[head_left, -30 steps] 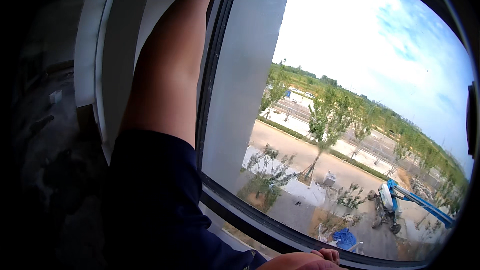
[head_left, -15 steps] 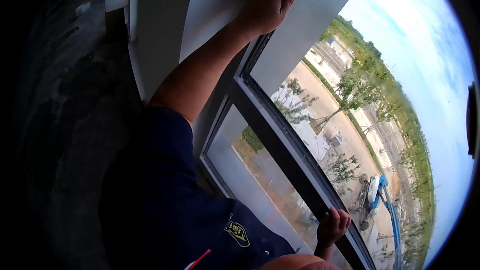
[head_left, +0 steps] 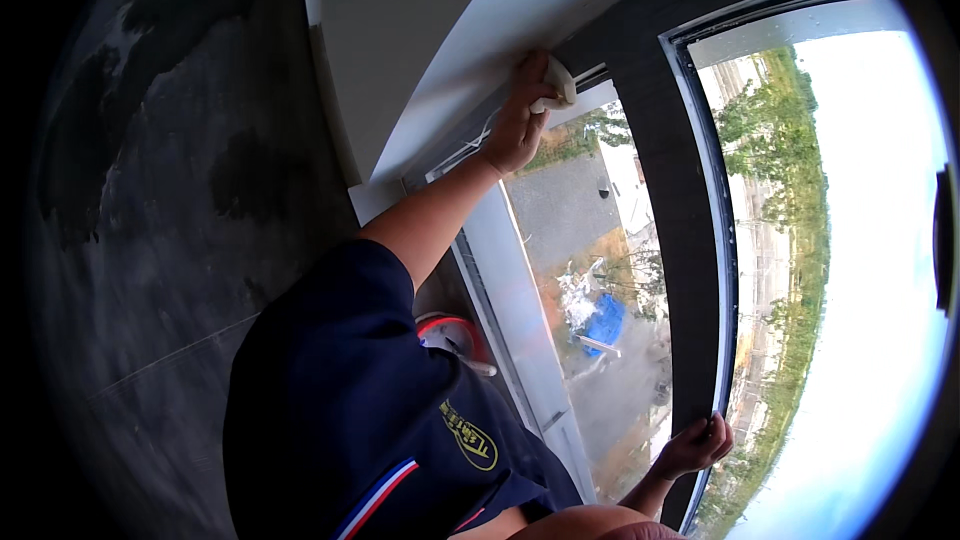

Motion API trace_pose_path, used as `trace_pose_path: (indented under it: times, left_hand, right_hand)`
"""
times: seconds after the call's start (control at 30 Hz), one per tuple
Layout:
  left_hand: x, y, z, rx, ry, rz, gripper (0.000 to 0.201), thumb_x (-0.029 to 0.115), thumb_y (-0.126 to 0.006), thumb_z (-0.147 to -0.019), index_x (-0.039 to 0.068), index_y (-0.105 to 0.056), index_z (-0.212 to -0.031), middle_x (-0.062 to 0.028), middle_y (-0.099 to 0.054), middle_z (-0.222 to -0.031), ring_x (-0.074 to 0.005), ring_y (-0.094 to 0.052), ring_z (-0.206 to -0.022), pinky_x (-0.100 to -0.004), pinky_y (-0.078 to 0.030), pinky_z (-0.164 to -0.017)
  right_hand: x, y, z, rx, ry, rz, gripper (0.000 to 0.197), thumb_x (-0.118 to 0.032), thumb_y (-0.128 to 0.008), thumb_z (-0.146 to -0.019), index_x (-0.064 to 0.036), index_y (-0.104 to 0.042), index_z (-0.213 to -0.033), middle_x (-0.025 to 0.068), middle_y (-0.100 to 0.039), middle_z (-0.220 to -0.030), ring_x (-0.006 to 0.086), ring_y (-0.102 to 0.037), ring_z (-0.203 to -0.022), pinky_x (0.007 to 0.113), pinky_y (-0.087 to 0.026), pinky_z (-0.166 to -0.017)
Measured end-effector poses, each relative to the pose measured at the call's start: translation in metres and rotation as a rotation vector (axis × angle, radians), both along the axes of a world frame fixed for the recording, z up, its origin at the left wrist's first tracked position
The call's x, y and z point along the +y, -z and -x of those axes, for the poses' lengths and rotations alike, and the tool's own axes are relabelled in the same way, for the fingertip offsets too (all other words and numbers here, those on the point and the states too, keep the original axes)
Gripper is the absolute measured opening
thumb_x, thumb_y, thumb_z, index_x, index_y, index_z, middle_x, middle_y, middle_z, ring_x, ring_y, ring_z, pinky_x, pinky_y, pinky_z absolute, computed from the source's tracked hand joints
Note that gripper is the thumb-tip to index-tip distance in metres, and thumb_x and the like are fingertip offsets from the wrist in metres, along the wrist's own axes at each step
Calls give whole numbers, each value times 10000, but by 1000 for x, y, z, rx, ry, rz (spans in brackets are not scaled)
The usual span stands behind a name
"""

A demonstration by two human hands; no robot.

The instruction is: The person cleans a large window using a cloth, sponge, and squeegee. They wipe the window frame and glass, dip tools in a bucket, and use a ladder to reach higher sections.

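Observation:
My left hand [head_left: 518, 120] is closed on a folded whitish cloth [head_left: 558, 86]. It presses the cloth to the dark window frame [head_left: 655, 155], at the upper corner of the lower pane, where the frame meets the pale wall. Lower right, my right hand [head_left: 698, 445] curls its fingers over the inner edge of the upright between the lower pane and the large bright pane [head_left: 800, 270]. My left arm, in a dark blue short sleeve, reaches across from the left.
A pale wall panel [head_left: 420, 30] borders the window. Left of it spreads a dark, stained grey floor [head_left: 180, 270]. A rounded pale object with a red edge [head_left: 462, 332] sits beside the frame below my arm. Beyond the glass are trees, ground and a blue tarp-like heap [head_left: 604, 324].
The view has turned and shifted. My left hand, with the cloth, has moved from beside the large pane to the corner of the lower pane. My right hand stays on the frame.

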State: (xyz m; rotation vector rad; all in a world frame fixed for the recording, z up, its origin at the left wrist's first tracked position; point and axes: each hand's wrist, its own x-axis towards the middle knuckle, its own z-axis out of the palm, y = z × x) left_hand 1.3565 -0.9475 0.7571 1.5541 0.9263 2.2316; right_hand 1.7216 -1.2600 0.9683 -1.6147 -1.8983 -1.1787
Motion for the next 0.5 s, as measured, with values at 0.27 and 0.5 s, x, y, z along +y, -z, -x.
trace_pose_path:
  times: [0.27, 0.5]
  left_hand:
    - [-30, -8, -38, -431, 198, 247, 489, 271, -308, -1002, 54, -217, -1431, -170, -245, -1472, -260, -267, -1358, -350, -237, -1093]
    - [-10, -79, -22, -194, -184, -21, 327, 5, -506, -851, 45, -440, -1168, -192, -408, -1255, -404, -353, -1222, -477, -275, -1044]
  right_hand:
    - [-4, 4, 3, 16, 18, 36, 144, -111, -556, -884, -2, -602, -967, 141, -580, -912, 309, -552, -862, 415, -450, -745]
    - [1, 4, -2, -16, 24, 1, 188, -180, -552, -899, -4, -602, -942, 130, -569, -901, 282, -554, -817, 372, -466, -675]
